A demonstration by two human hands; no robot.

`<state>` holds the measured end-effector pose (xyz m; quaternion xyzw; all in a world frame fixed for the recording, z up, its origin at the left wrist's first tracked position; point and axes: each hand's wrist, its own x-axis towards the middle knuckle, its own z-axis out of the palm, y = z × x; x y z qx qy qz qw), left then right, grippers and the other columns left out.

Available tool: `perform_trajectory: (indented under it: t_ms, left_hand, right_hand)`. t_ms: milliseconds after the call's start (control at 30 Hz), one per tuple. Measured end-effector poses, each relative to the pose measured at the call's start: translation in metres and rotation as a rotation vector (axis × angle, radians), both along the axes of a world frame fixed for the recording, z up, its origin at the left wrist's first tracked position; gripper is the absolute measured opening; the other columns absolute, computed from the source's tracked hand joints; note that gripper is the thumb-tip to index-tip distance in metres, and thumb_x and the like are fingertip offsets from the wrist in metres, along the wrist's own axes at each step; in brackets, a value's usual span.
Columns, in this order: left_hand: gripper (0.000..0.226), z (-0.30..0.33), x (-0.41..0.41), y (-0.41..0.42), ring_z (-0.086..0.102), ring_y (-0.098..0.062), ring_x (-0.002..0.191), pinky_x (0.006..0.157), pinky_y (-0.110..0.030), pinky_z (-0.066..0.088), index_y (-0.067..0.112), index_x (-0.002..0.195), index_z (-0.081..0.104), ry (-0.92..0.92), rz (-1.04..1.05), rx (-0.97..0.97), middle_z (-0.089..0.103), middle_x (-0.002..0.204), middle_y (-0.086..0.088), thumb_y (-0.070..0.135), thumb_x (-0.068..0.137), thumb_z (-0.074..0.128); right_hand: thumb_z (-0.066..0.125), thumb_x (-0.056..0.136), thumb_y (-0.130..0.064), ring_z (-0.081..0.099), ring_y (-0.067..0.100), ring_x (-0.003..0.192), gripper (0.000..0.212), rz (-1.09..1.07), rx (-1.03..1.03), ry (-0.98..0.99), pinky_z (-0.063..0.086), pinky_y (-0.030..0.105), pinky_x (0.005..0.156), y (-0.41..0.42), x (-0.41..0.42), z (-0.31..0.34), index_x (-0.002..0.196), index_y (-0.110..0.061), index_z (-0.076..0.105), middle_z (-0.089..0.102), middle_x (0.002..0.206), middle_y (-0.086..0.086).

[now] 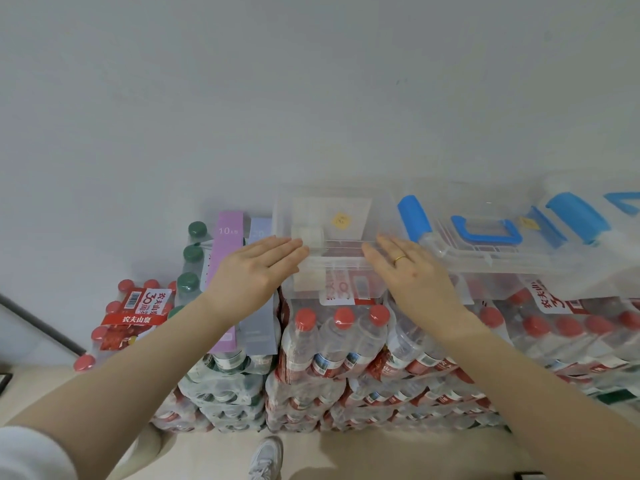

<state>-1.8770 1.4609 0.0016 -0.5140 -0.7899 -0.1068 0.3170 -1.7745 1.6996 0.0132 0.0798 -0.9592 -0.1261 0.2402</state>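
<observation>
A clear plastic box (332, 216) with a yellow sticker stands on top of stacked packs of red-capped water bottles (343, 344), against the wall. My left hand (256, 271) reaches to the box's left front corner, fingers straight, tips touching its rim. My right hand (412, 275), with a gold ring, lies flat with straight fingers at the box's right front edge. Neither hand grips anything.
To the right lies a clear lidded case with blue handle and latches (485, 233). Left of the box lie a purple and a pale blue flat pack (227, 278) on green-capped bottles (188, 261). A smaller red-capped pack (131, 317) stands further left. My shoe (266, 459) shows on the floor.
</observation>
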Motion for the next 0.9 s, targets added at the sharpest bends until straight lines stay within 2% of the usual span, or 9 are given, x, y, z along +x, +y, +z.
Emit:
perform_trajectory:
  t_ms: [67, 100, 200, 300, 400, 467, 567, 633, 900]
  left_hand:
    - [0.03, 0.005, 0.0, -0.003, 0.07, -0.021, 0.089, 0.077, -0.032, 0.056, 0.009, 0.103, 0.071, -0.044, -0.017, -0.005, 0.072, 0.101, -0.005, 0.028, 0.09, 0.051]
    - [0.037, 0.01, 0.0, -0.005, 0.07, -0.021, 0.089, 0.077, -0.031, 0.056, 0.01, 0.106, 0.069, -0.088, -0.043, -0.011, 0.072, 0.102, -0.005, 0.035, 0.092, 0.046]
    - [0.07, 0.041, -0.01, -0.002, 0.06, -0.023, 0.11, 0.093, -0.031, 0.041, 0.01, 0.125, 0.055, -0.342, -0.052, -0.008, 0.061, 0.124, -0.007, 0.062, 0.09, 0.024]
    - [0.11, 0.073, -0.038, 0.016, 0.014, -0.02, 0.143, 0.115, -0.034, 0.012, 0.015, 0.145, 0.023, -0.684, 0.144, -0.161, 0.015, 0.155, -0.004, 0.089, 0.063, 0.017]
    - [0.123, 0.083, -0.062, 0.036, -0.01, -0.02, 0.143, 0.117, -0.036, -0.001, 0.015, 0.147, -0.007, -0.683, 0.319, -0.57, -0.013, 0.156, -0.006, 0.089, 0.058, 0.035]
    - [0.13, 0.075, -0.074, 0.038, -0.012, -0.02, 0.143, 0.117, -0.036, -0.003, 0.014, 0.146, -0.012, -0.667, 0.32, -0.664, -0.017, 0.155, -0.007, 0.092, 0.053, 0.037]
    - [0.147, 0.061, -0.079, 0.033, -0.015, -0.016, 0.142, 0.114, -0.03, -0.009, 0.014, 0.145, -0.014, -0.681, 0.245, -0.613, -0.02, 0.154, -0.003, 0.1, 0.029, 0.015]
    - [0.145, 0.054, -0.08, 0.032, -0.015, -0.012, 0.142, 0.113, -0.028, -0.011, 0.015, 0.146, -0.013, -0.662, 0.186, -0.561, -0.019, 0.154, 0.0, 0.1, 0.028, 0.003]
    - [0.139, 0.049, -0.088, 0.037, -0.012, -0.01, 0.142, 0.11, -0.023, -0.013, 0.016, 0.146, -0.01, -0.695, 0.155, -0.513, -0.014, 0.155, 0.002, 0.097, 0.036, 0.016]
  right_hand:
    - [0.072, 0.07, -0.007, 0.068, 0.028, 0.091, 0.037, 0.014, -0.016, -0.018, 0.055, 0.037, 0.079, 0.005, 0.001, 0.006, 0.106, -0.008, 0.067, 0.069, 0.107, 0.015]
    - [0.069, 0.077, -0.027, 0.068, 0.026, 0.094, 0.036, 0.012, -0.044, -0.042, 0.054, 0.036, 0.08, 0.005, 0.001, 0.01, 0.108, -0.009, 0.066, 0.069, 0.109, 0.013]
    - [0.028, 0.082, -0.066, 0.048, 0.023, 0.124, 0.075, -0.074, -0.26, -0.276, 0.038, 0.034, 0.103, -0.008, -0.01, 0.038, 0.13, -0.014, 0.049, 0.052, 0.135, 0.005]
    - [0.029, 0.087, -0.064, 0.018, 0.016, 0.141, 0.074, -0.106, -0.518, -0.432, 0.015, 0.032, 0.115, -0.012, -0.051, 0.057, 0.144, -0.017, 0.027, 0.024, 0.154, 0.001]
    - [0.034, 0.08, -0.072, 0.001, 0.019, 0.145, 0.092, -0.186, -0.45, -0.627, 0.007, 0.039, 0.118, -0.011, -0.09, 0.062, 0.149, -0.016, 0.007, 0.002, 0.158, 0.001]
    - [0.034, 0.076, -0.077, -0.005, 0.021, 0.145, 0.1, -0.237, -0.389, -0.703, 0.004, 0.041, 0.118, -0.005, -0.102, 0.056, 0.149, -0.017, -0.001, -0.006, 0.158, 0.001]
    - [0.032, 0.074, -0.079, -0.01, 0.022, 0.144, 0.102, -0.232, -0.34, -0.668, 0.0, 0.042, 0.118, -0.001, -0.103, 0.046, 0.148, -0.019, -0.006, -0.011, 0.157, 0.001]
    - [0.028, 0.074, -0.081, -0.011, 0.021, 0.144, 0.102, -0.226, -0.323, -0.642, -0.001, 0.04, 0.118, -0.002, -0.102, 0.041, 0.148, -0.02, -0.006, -0.011, 0.157, -0.001]
    - [0.0, 0.06, -0.08, 0.001, 0.02, 0.145, 0.106, -0.218, -0.347, -0.566, 0.006, 0.038, 0.118, 0.0, -0.108, 0.037, 0.148, -0.021, 0.005, 0.004, 0.158, -0.002]
